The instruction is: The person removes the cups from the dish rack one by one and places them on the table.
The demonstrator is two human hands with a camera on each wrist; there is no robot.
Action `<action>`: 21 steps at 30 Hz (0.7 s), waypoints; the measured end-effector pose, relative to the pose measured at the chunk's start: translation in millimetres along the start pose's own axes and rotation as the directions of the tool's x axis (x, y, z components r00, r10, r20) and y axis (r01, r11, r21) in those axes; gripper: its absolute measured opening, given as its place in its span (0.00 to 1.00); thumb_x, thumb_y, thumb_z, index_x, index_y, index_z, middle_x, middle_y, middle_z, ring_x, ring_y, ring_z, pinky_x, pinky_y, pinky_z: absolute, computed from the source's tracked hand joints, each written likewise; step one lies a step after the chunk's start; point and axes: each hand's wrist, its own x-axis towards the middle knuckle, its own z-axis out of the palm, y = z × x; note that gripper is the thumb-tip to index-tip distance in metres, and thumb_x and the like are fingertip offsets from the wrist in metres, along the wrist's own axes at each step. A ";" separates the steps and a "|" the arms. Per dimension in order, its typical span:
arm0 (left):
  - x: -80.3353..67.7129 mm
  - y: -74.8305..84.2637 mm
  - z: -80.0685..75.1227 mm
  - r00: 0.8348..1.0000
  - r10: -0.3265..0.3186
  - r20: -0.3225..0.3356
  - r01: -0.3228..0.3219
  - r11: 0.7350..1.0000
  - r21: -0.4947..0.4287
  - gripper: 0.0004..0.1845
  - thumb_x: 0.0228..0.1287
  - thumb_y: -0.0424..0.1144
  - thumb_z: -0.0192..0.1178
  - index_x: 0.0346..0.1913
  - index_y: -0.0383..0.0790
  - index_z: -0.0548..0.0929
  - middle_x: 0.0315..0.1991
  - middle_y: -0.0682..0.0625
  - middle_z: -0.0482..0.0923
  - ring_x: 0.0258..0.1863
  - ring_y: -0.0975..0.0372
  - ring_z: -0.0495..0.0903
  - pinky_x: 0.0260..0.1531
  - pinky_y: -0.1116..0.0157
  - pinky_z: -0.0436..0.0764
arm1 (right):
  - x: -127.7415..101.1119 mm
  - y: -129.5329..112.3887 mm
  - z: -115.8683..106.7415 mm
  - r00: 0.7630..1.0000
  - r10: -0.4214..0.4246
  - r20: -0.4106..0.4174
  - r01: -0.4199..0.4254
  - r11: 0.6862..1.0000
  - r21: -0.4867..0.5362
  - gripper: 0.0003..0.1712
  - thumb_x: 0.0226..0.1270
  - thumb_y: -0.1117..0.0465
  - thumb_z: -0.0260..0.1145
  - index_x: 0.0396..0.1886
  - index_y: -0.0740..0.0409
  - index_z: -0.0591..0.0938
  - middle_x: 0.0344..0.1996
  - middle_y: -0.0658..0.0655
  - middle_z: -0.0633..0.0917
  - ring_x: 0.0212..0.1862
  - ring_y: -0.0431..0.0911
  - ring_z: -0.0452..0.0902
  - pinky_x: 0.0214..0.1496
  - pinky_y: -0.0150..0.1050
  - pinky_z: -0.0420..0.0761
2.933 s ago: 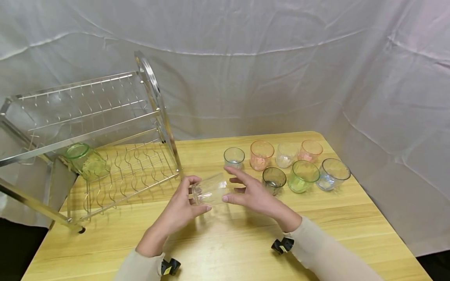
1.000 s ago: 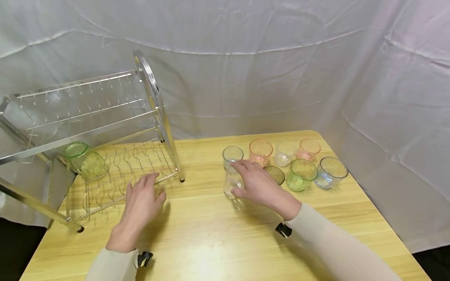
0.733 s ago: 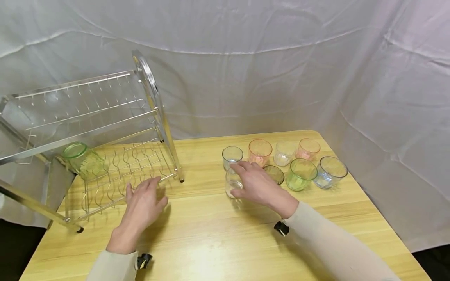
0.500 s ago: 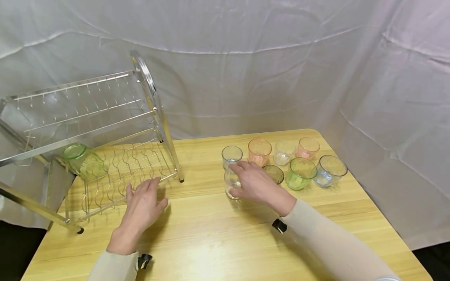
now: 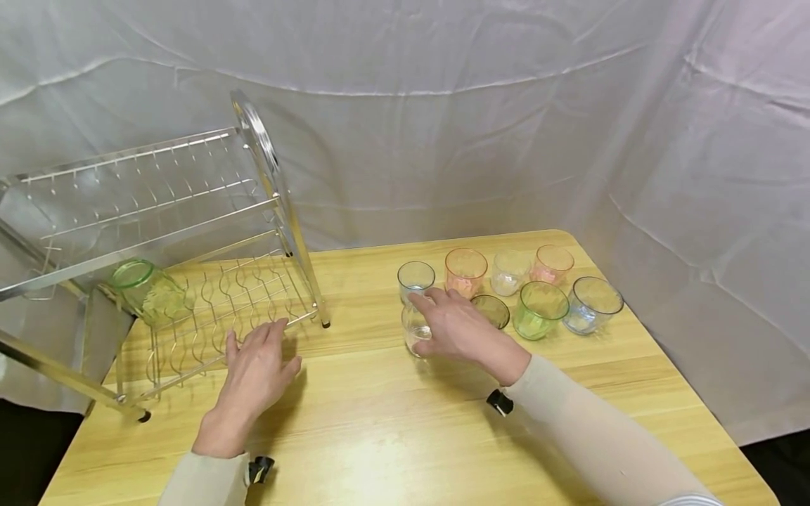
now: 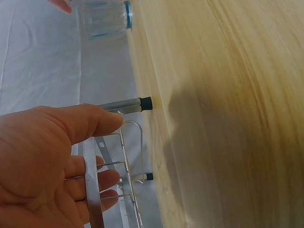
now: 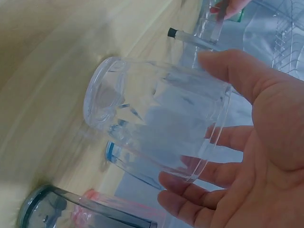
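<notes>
Your right hand (image 5: 458, 328) wraps the clear ribbed glass tumbler (image 5: 416, 329) standing upright on the wooden counter (image 5: 392, 429), while your left hand (image 5: 256, 369), fingers relaxed on the metal dish rack (image 5: 209, 309), lies well apart.

A table (image 5: 392, 450) fills the lower part of the head view, with a draped cloth (image 5: 443, 126) behind it across the whole top. A two-tier dish rack (image 5: 190, 281) stands on the table at the left of the frame, and a cup (image 5: 148, 288) lies on its side on the lower tier at the rack's far left. A cluster of cups (image 5: 525, 295) stands right of centre in two rows near the table's far edge. Just before the cluster's left end a single glass (image 5: 416, 330) stands on the table, the right hand (image 5: 458, 327) wrapped around it from the right. The left hand (image 5: 253, 372) lies at lower left of centre, fingertips on the rack's front edge.
</notes>
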 end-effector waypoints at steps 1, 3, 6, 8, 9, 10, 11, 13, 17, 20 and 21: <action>0.1 0.0 -0.1 1.000 0.000 0.001 0.000 1.000 0.001 0.40 0.64 0.39 0.72 0.75 0.28 0.68 0.69 0.27 0.72 0.71 0.34 0.69 0.74 0.23 0.42 | 0.2 -0.4 -0.3 1.000 0.002 0.006 -0.002 1.000 -0.003 0.54 0.59 0.43 0.79 0.81 0.53 0.67 0.72 0.68 0.75 0.68 0.66 0.75 0.73 0.61 0.75; 0.1 -0.1 -0.1 1.000 -0.001 0.006 0.001 1.000 0.002 0.40 0.64 0.39 0.72 0.75 0.28 0.68 0.70 0.27 0.72 0.71 0.34 0.68 0.74 0.24 0.41 | 0.5 -0.8 -0.5 1.000 0.007 0.012 -0.007 1.000 -0.011 0.53 0.60 0.44 0.78 0.81 0.53 0.67 0.72 0.68 0.75 0.67 0.67 0.75 0.71 0.61 0.77; 0.4 -0.2 -0.3 1.000 -0.002 0.009 0.002 1.000 0.002 0.40 0.65 0.39 0.72 0.75 0.29 0.67 0.70 0.27 0.72 0.72 0.34 0.68 0.74 0.24 0.41 | 0.8 -0.6 -0.5 1.000 0.019 0.017 -0.019 1.000 -0.004 0.52 0.61 0.45 0.78 0.81 0.53 0.68 0.73 0.68 0.74 0.67 0.66 0.75 0.71 0.60 0.77; 0.0 -0.6 -0.3 1.000 -0.003 0.010 0.003 1.000 0.000 0.40 0.65 0.39 0.71 0.75 0.29 0.67 0.70 0.27 0.71 0.72 0.34 0.67 0.74 0.24 0.40 | 1.0 -0.7 -0.2 1.000 0.022 0.016 -0.022 1.000 0.001 0.51 0.61 0.45 0.78 0.81 0.54 0.68 0.73 0.68 0.74 0.68 0.66 0.75 0.72 0.60 0.77; -0.3 -0.8 -0.3 1.000 -0.004 0.011 0.004 1.000 -0.001 0.40 0.65 0.39 0.71 0.75 0.29 0.67 0.70 0.27 0.71 0.72 0.34 0.67 0.74 0.24 0.40 | 1.1 -0.7 0.0 1.000 0.022 0.016 -0.022 1.000 0.004 0.51 0.61 0.45 0.78 0.81 0.54 0.68 0.73 0.68 0.74 0.68 0.66 0.75 0.72 0.60 0.77; -0.5 -0.9 -0.4 1.000 -0.005 0.012 0.005 1.000 -0.002 0.40 0.65 0.39 0.71 0.75 0.29 0.67 0.70 0.27 0.71 0.72 0.34 0.67 0.74 0.24 0.40 | 1.2 -0.8 0.0 1.000 0.023 0.016 -0.023 1.000 0.006 0.51 0.61 0.45 0.78 0.81 0.54 0.68 0.73 0.68 0.74 0.68 0.66 0.75 0.72 0.60 0.77; -0.5 -1.0 -0.6 1.000 -0.006 0.013 0.006 1.000 -0.004 0.40 0.65 0.39 0.71 0.75 0.29 0.67 0.70 0.27 0.71 0.72 0.34 0.67 0.74 0.24 0.40 | 1.1 -0.9 0.1 1.000 0.023 0.016 -0.023 1.000 0.009 0.51 0.61 0.45 0.78 0.81 0.54 0.68 0.73 0.68 0.74 0.68 0.66 0.74 0.72 0.60 0.77; -0.5 -1.0 -1.2 1.000 -0.008 0.019 0.008 1.000 -0.008 0.40 0.65 0.39 0.71 0.75 0.29 0.67 0.71 0.27 0.71 0.73 0.34 0.67 0.74 0.24 0.40 | 1.0 -1.0 0.0 1.000 0.022 0.017 -0.022 1.000 0.012 0.51 0.61 0.45 0.78 0.81 0.54 0.68 0.73 0.68 0.74 0.69 0.66 0.74 0.71 0.61 0.77; 0.6 0.0 -4.5 0.999 -0.018 0.047 0.019 1.000 -0.015 0.39 0.66 0.39 0.70 0.76 0.30 0.66 0.72 0.27 0.70 0.73 0.33 0.66 0.74 0.24 0.41 | 0.5 -1.0 0.1 1.000 0.021 0.016 -0.022 1.000 0.014 0.51 0.61 0.45 0.78 0.80 0.54 0.68 0.73 0.68 0.74 0.69 0.67 0.74 0.71 0.61 0.77; 2.1 1.6 -8.2 0.996 -0.032 0.080 0.034 0.999 -0.019 0.39 0.67 0.38 0.67 0.77 0.30 0.65 0.73 0.27 0.69 0.74 0.33 0.65 0.74 0.24 0.41 | -0.1 -1.1 0.3 1.000 0.023 0.012 -0.023 1.000 0.020 0.51 0.61 0.45 0.78 0.80 0.55 0.69 0.73 0.69 0.74 0.69 0.67 0.74 0.70 0.61 0.78; 2.8 2.1 -9.3 0.995 -0.037 0.091 0.039 0.999 -0.021 0.39 0.67 0.38 0.66 0.78 0.30 0.65 0.73 0.27 0.68 0.74 0.33 0.65 0.74 0.24 0.42 | -0.5 -1.0 0.4 1.000 0.025 0.010 -0.025 0.999 0.023 0.50 0.61 0.45 0.78 0.80 0.55 0.69 0.73 0.69 0.74 0.68 0.67 0.74 0.69 0.61 0.79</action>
